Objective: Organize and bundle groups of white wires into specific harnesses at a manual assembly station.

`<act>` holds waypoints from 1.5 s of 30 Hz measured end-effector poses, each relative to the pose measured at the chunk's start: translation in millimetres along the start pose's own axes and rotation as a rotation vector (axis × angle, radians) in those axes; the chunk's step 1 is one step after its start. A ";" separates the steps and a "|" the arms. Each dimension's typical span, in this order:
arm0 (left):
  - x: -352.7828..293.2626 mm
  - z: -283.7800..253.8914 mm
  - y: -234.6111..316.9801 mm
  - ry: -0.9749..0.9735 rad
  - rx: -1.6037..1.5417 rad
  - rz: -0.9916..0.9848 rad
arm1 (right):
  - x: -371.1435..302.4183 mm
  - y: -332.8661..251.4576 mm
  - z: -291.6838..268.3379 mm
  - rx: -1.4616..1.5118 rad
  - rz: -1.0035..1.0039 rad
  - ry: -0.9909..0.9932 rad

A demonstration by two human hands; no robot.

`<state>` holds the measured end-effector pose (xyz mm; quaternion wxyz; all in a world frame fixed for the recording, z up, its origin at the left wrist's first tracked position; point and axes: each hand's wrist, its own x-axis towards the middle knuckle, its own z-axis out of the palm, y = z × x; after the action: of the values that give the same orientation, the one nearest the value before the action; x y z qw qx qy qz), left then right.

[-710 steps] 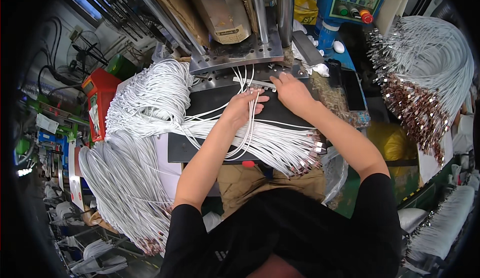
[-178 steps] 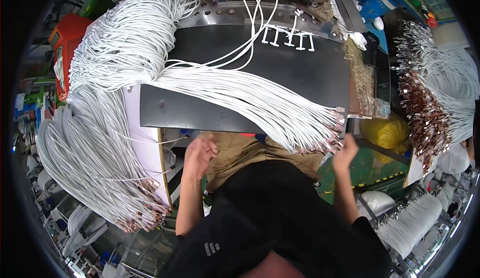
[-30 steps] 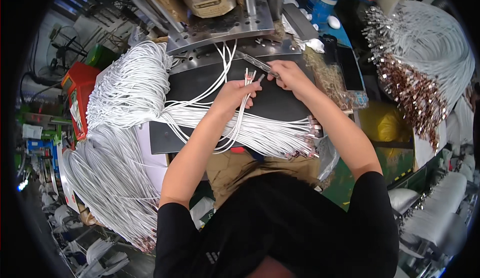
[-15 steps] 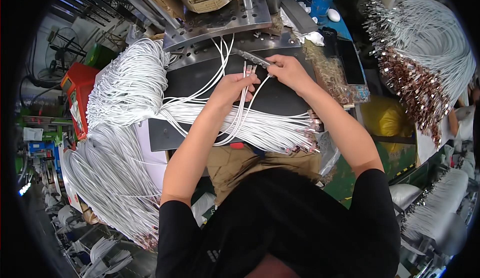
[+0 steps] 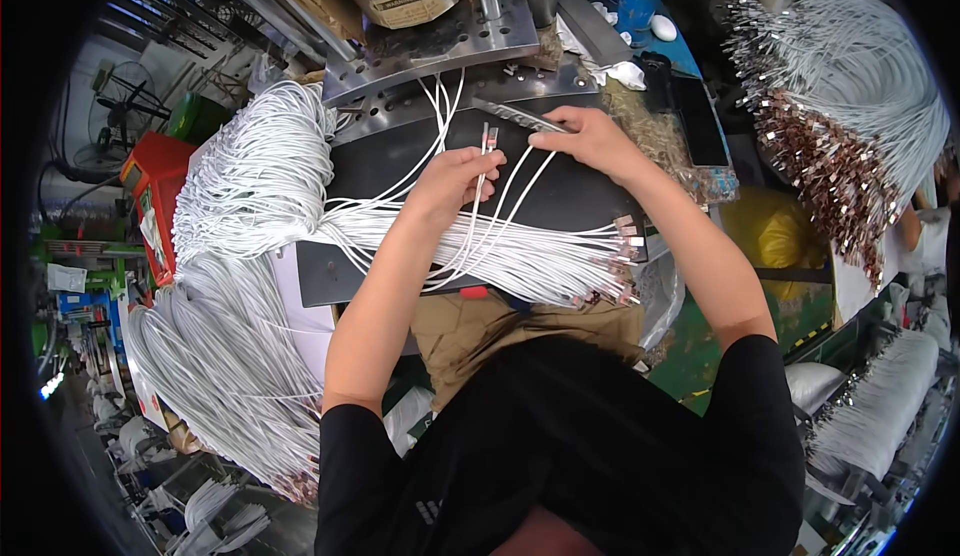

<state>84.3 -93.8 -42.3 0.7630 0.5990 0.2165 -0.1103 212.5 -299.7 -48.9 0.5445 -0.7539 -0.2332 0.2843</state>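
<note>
My left hand (image 5: 460,181) is closed on a few white cables (image 5: 470,246), pinching them just below their metal ends (image 5: 490,138), which point up. To its right, my right hand (image 5: 590,142) is closed around a long, narrow grey metal tool (image 5: 515,113). That tool slants up and left; its exact kind I cannot make out. Two white cables curve up to the fingers of my right hand, where their ends are hidden. Below both hands lies a thick bundle of white cables (image 5: 540,258), its copper-coloured and silvery ends (image 5: 625,236) facing right, on a dark work surface (image 5: 385,161).
Large heaps of white cable (image 5: 255,171) lie at the left, beside a red bin (image 5: 160,191). A perforated metal plate (image 5: 440,51) crosses the back. At the right are a dark flat device (image 5: 700,121), a yellow bag (image 5: 770,231) and a hanging cable bundle (image 5: 850,76).
My right hand has moved slightly right, away from my left hand, and two cables now run up to it instead of one. Fewer ends show above my left hand.
</note>
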 end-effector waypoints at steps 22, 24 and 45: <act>-2.4 -9.2 -0.2 0.024 0.346 0.052 | -9.8 -4.6 -4.4 -0.092 -0.009 -0.172; -1.2 -6.9 -2.3 0.031 0.356 0.070 | -10.0 -1.1 -3.4 -0.128 -0.023 -0.174; 5.5 -31.5 26.3 0.512 0.607 0.669 | 2.1 -14.4 -5.5 -0.746 -0.579 0.290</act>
<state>94.1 -56.2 -28.0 0.4710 0.8376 0.1511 0.2320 217.2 -297.7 -34.3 0.3212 -0.8334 -0.4408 -0.0893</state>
